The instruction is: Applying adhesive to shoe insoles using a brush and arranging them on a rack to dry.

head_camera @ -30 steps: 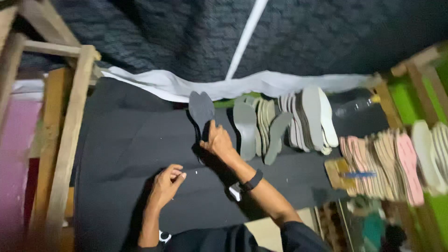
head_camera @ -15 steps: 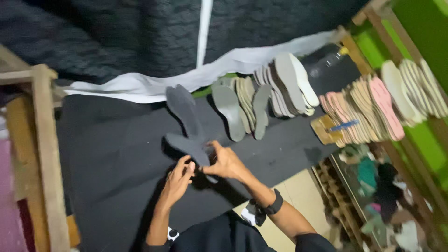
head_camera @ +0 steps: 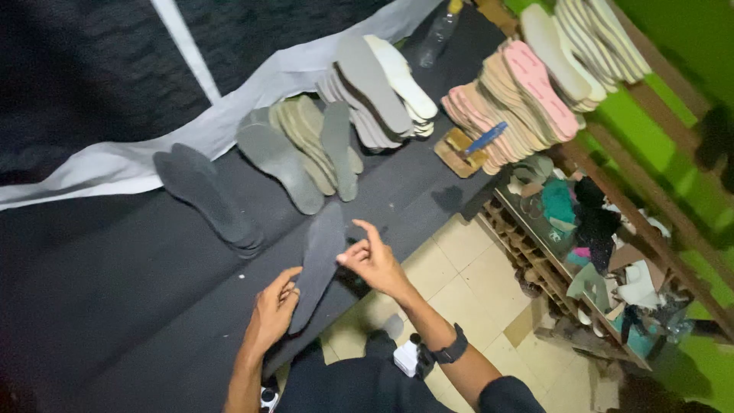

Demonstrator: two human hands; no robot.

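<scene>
Both hands pinch a dark grey insole (head_camera: 315,264) above the black surface (head_camera: 115,306), left hand (head_camera: 271,310) closed on its lower edge, right hand (head_camera: 372,260) fingers near its upper edge; it looks light, thin and floppy, best held by the rims.

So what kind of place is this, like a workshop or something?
Most likely a small shoemaking workshop. Stacks of cut insoles fan out along a dark worktable, both hands work a grey insole, and a cluttered wooden rack holds scraps and material.

Both hands, left hand (head_camera: 274,310) and right hand (head_camera: 372,260), hold dark insole (head_camera: 317,264) (over black table (head_camera: 115,306)).
</scene>
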